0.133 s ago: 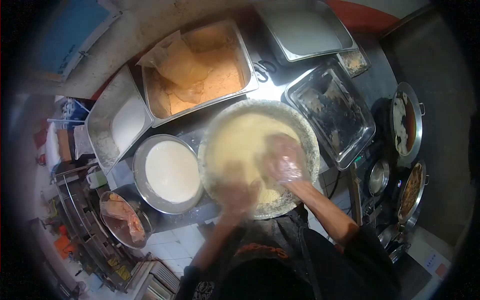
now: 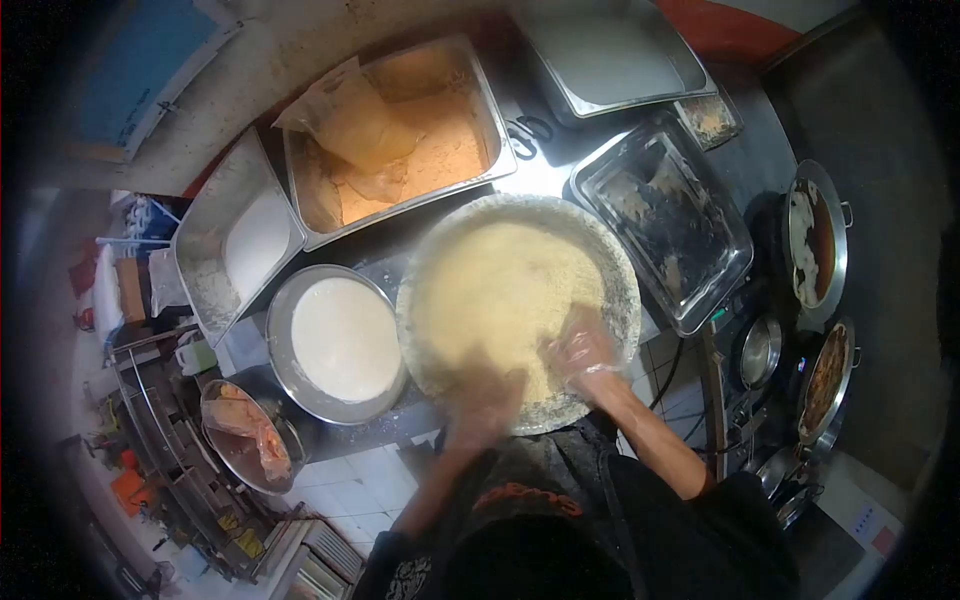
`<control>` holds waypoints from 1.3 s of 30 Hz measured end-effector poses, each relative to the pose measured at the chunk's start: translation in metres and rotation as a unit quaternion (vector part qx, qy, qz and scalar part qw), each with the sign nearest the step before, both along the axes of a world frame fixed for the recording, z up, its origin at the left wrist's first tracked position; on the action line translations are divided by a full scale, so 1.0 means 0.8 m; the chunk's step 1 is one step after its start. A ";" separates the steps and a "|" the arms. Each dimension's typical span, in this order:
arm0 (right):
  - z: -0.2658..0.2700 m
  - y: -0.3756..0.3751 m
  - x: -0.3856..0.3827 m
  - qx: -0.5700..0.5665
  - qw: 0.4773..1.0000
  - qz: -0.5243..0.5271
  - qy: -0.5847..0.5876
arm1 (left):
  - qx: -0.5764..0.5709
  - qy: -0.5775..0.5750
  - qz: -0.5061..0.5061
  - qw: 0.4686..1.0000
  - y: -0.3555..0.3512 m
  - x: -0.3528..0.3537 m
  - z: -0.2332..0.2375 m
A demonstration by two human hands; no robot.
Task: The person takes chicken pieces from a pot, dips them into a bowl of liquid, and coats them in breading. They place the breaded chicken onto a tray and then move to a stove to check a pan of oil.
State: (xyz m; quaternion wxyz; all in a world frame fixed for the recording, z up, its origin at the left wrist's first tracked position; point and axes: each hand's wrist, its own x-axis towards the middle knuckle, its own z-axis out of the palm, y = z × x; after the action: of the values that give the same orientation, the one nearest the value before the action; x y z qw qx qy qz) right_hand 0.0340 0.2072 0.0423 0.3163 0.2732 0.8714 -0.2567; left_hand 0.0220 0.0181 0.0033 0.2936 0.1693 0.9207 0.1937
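Head view: left hand (image 2: 486, 400) blurry.

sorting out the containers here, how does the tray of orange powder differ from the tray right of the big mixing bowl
The orange-powder tray has tall walls, while the right-hand tray is shallow.
The first holds loose powder and a plastic bag; the second shows only patchy residue.
Both are rectangular.
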 end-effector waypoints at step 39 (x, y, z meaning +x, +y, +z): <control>-0.157 -0.028 -0.149 -0.406 0.822 0.218 0.334 | 0.131 0.131 -0.264 0.947 0.018 -0.104 -0.094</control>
State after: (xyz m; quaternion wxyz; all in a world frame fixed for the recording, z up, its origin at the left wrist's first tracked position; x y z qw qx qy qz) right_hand -0.0853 0.1849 -0.0833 0.1355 -0.1799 0.7772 -0.5876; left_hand -0.0613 0.0322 -0.0721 0.1865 0.4673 0.8397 0.2041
